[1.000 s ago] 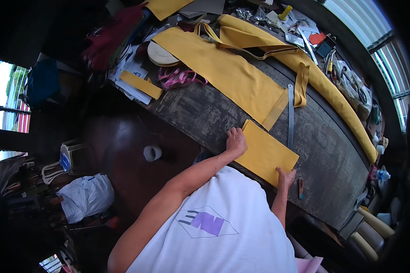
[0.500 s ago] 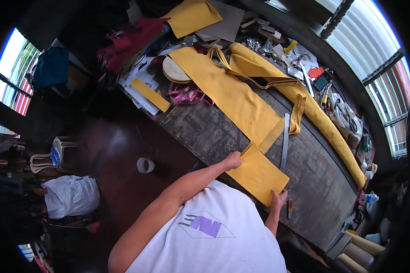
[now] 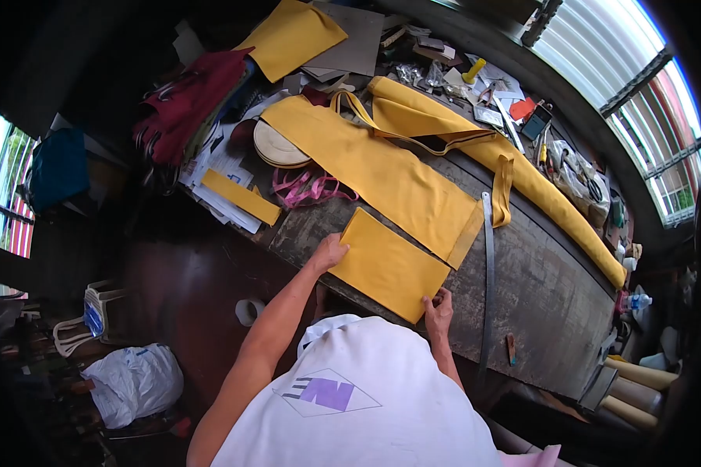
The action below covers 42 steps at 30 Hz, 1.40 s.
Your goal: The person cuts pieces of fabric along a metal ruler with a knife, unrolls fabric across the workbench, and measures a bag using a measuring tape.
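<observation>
A rectangular yellow leather-like panel (image 3: 389,265) lies at the near edge of the dark worktable, seemingly stacked or folded at its left side. My left hand (image 3: 331,252) grips its left edge, fingers closed. At the lower right corner my right hand (image 3: 438,311) pinches the panel, with some fingers curled out of clear sight. Just beyond it stretches a long yellow piece (image 3: 366,152) with a strip at its right end. A steel ruler (image 3: 487,272) lies to the right, and a small brown-and-teal object (image 3: 511,349) is farther right.
A yellow roll (image 3: 553,198) runs along the far side of the worktable (image 3: 553,311). Pink ribbon (image 3: 308,189), a round cream coil (image 3: 276,146) and papers sit at the left. Tools and plastic bags (image 3: 576,183) crowd the back. A white container (image 3: 248,312) stands on the floor.
Both hands have moved left with the yellow panel, away from the strip end of the long piece and the ruler. The view has shifted too.
</observation>
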Each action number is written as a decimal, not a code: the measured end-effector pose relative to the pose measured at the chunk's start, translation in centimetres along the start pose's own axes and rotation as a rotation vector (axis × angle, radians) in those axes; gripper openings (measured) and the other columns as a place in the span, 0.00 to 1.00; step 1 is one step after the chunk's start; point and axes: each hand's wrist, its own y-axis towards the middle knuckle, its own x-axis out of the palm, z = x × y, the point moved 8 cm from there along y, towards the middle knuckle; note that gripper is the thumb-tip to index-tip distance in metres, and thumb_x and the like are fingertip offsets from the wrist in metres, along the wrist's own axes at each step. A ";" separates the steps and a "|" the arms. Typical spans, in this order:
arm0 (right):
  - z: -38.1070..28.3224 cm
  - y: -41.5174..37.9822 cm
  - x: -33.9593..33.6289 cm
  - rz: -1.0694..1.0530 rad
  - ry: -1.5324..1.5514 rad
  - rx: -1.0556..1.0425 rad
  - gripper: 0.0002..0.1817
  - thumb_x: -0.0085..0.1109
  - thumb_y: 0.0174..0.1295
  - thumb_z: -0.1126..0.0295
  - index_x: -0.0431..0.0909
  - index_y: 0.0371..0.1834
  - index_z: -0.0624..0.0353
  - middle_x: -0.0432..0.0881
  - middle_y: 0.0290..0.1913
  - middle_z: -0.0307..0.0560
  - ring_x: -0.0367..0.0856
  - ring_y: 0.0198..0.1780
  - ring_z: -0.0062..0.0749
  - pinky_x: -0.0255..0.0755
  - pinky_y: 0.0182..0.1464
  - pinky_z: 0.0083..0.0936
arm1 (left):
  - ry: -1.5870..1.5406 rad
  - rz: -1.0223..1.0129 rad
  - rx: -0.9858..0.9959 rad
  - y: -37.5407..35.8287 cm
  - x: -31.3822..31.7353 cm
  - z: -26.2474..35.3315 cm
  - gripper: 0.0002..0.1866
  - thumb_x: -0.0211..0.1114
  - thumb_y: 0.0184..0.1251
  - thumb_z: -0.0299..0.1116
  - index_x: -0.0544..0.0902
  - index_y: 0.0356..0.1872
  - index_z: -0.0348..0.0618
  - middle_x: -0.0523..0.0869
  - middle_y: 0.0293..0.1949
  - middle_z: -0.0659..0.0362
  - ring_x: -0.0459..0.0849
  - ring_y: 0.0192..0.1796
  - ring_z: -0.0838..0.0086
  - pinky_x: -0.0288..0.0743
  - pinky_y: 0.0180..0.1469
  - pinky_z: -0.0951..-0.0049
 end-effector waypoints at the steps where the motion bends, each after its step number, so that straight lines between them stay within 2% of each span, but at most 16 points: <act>1: -0.4 0.1 0.3 0.027 -0.025 0.021 0.22 0.66 0.61 0.71 0.72 0.57 0.65 0.80 0.33 0.43 0.78 0.34 0.26 0.75 0.41 0.26 | 0.022 -0.010 0.011 0.5 -0.3 0.1 0.19 0.62 0.59 0.36 0.84 0.49 0.35 0.87 0.44 0.38 0.86 0.51 0.47 0.78 0.52 0.56; 4: -1.0 -0.4 0.5 0.085 -0.087 0.107 0.23 0.67 0.59 0.69 0.73 0.56 0.65 0.78 0.33 0.40 0.77 0.35 0.24 0.74 0.40 0.25 | 0.102 -0.061 0.038 1.2 -0.5 0.4 0.20 0.64 0.57 0.37 0.84 0.48 0.33 0.87 0.44 0.39 0.85 0.51 0.46 0.78 0.53 0.56; 7: -1.7 0.1 0.6 0.087 -0.072 0.150 0.24 0.67 0.58 0.68 0.73 0.57 0.64 0.78 0.32 0.40 0.77 0.34 0.24 0.74 0.40 0.25 | -0.025 -0.115 0.049 1.8 -0.6 -0.8 0.21 0.65 0.58 0.38 0.83 0.47 0.32 0.87 0.45 0.38 0.85 0.51 0.45 0.78 0.53 0.56; 10: -1.4 0.2 0.9 0.090 -0.001 0.194 0.25 0.66 0.57 0.69 0.72 0.57 0.64 0.77 0.32 0.40 0.76 0.34 0.23 0.73 0.39 0.24 | -0.021 -0.148 0.015 2.0 -0.8 -1.1 0.21 0.65 0.59 0.39 0.83 0.48 0.31 0.86 0.45 0.38 0.85 0.50 0.45 0.78 0.53 0.57; 13: -0.8 0.3 0.9 0.142 -0.023 0.223 0.24 0.65 0.55 0.70 0.73 0.55 0.64 0.80 0.32 0.42 0.79 0.34 0.25 0.76 0.40 0.25 | 0.034 -0.207 0.031 2.4 -0.9 -0.6 0.21 0.65 0.60 0.38 0.82 0.48 0.31 0.87 0.45 0.38 0.85 0.50 0.45 0.78 0.53 0.57; 18: -2.2 0.2 0.9 0.147 0.016 0.261 0.25 0.66 0.56 0.71 0.72 0.57 0.64 0.78 0.32 0.38 0.76 0.34 0.22 0.72 0.38 0.22 | -0.031 -0.303 0.004 2.5 -1.3 0.4 0.19 0.64 0.61 0.36 0.83 0.49 0.32 0.88 0.44 0.41 0.88 0.48 0.50 0.79 0.52 0.59; 22: -0.7 0.1 0.9 0.170 0.050 0.297 0.28 0.72 0.54 0.70 0.72 0.58 0.63 0.77 0.33 0.37 0.76 0.34 0.20 0.72 0.37 0.21 | -0.048 -0.331 -0.010 2.2 -1.5 1.6 0.19 0.64 0.62 0.34 0.83 0.49 0.32 0.89 0.43 0.42 0.89 0.46 0.54 0.80 0.50 0.61; 29: -0.6 0.5 0.8 0.160 0.010 0.296 0.27 0.72 0.54 0.69 0.74 0.56 0.62 0.77 0.31 0.37 0.76 0.34 0.20 0.72 0.37 0.22 | -0.197 -0.396 0.013 1.9 -1.2 1.3 0.15 0.63 0.69 0.30 0.81 0.52 0.32 0.89 0.42 0.52 0.87 0.42 0.70 0.79 0.48 0.69; 32: -2.0 1.3 -0.2 0.087 -0.175 0.382 0.22 0.71 0.56 0.67 0.76 0.52 0.63 0.81 0.31 0.43 0.81 0.35 0.26 0.75 0.39 0.27 | -0.252 -0.416 -0.014 1.9 -0.9 0.0 0.15 0.63 0.71 0.30 0.81 0.53 0.32 0.89 0.43 0.54 0.86 0.42 0.74 0.79 0.47 0.70; 35: 0.3 4.2 -3.6 0.298 -0.413 0.159 0.18 0.69 0.58 0.67 0.78 0.47 0.65 0.84 0.32 0.50 0.85 0.37 0.37 0.78 0.42 0.33 | -0.251 -0.415 -0.038 2.0 -0.6 -0.6 0.15 0.64 0.71 0.31 0.81 0.53 0.31 0.89 0.42 0.54 0.86 0.42 0.74 0.79 0.47 0.70; 36: -1.2 5.0 -5.0 0.372 -0.459 0.139 0.15 0.67 0.59 0.67 0.79 0.44 0.66 0.84 0.34 0.53 0.85 0.39 0.44 0.78 0.44 0.38 | -0.234 -0.410 -0.044 1.9 -0.9 -0.1 0.15 0.64 0.71 0.31 0.81 0.53 0.31 0.89 0.42 0.54 0.86 0.41 0.74 0.79 0.47 0.70; 39: -1.5 8.9 -6.6 0.397 -0.476 0.038 0.18 0.70 0.59 0.64 0.79 0.45 0.65 0.83 0.39 0.54 0.83 0.41 0.47 0.77 0.46 0.40 | -0.197 -0.398 -0.052 2.1 -0.9 0.2 0.15 0.65 0.70 0.31 0.81 0.52 0.31 0.89 0.41 0.54 0.86 0.41 0.74 0.79 0.46 0.71; 42: -4.2 12.9 -5.9 0.534 -0.589 -0.022 0.24 0.72 0.57 0.59 0.77 0.49 0.65 0.83 0.39 0.55 0.83 0.41 0.51 0.77 0.47 0.44 | -0.223 -0.395 -0.072 2.4 -0.5 -0.5 0.15 0.65 0.69 0.31 0.82 0.51 0.30 0.89 0.41 0.54 0.86 0.40 0.74 0.79 0.45 0.71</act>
